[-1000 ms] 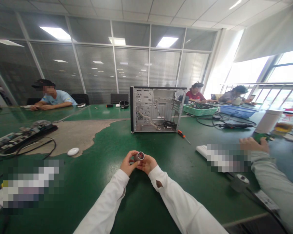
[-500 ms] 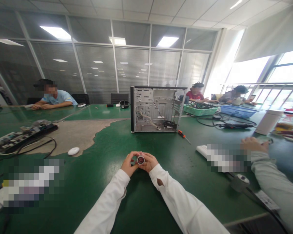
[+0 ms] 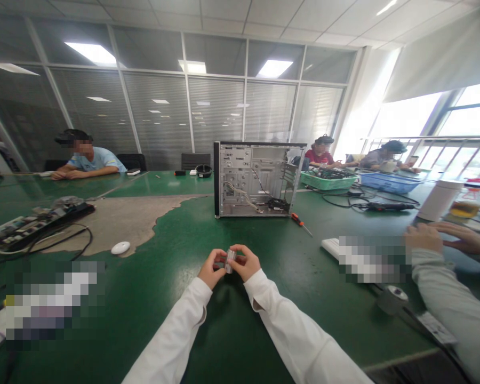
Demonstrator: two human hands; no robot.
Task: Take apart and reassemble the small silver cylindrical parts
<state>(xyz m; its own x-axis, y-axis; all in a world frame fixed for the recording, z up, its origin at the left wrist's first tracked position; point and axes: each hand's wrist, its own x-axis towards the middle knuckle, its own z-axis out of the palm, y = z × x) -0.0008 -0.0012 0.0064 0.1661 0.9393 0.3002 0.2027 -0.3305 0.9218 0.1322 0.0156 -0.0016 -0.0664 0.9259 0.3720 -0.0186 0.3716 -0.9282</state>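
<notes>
green basket (image 3: 328, 184) just beside blue basket (image 3: 390, 183) | white flask (image 3: 440, 200) | dark chair (image 3: 196, 161)

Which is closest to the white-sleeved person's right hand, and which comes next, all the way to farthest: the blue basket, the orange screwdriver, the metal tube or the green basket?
In the head view:
1. Metal tube: held in the right hand and left hand.
2. Orange screwdriver: ahead, rightward.
3. Green basket: farther ahead, right.
4. Blue basket: right of the green one.

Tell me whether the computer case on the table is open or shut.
Open: no panel covers the side of the computer case facing the camera, so the wires inside show.
</notes>
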